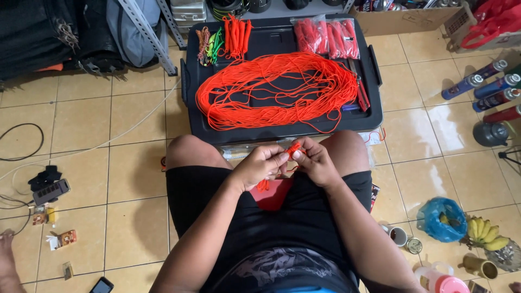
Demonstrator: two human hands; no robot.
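— What have you got in your hands there?

— A short piece of orange cord (293, 147). My left hand (261, 166) and right hand (316, 161) are together just above my knees, fingertips of both pinched shut on it. A bit more orange hangs below my left hand, over something red in my lap (273, 194).

— And the rest of the cord?

— The big loose coil (274, 89) lies spread across the dark bin lid (374, 116) in front of me on the floor. Finished orange bundles (236, 35) sit at its far edge, bagged red ones (325, 38) at the far right corner.

— What could go wrong from here?

— I think the small piece could slip out if my pinch eases, since only my fingertips grip it. The coil is loose and overlapping, so a hard tug on one strand would likely tangle it or drag it off the near edge. A stray strand (374, 135) already trails over the near right corner, close to my knee, and could snag.
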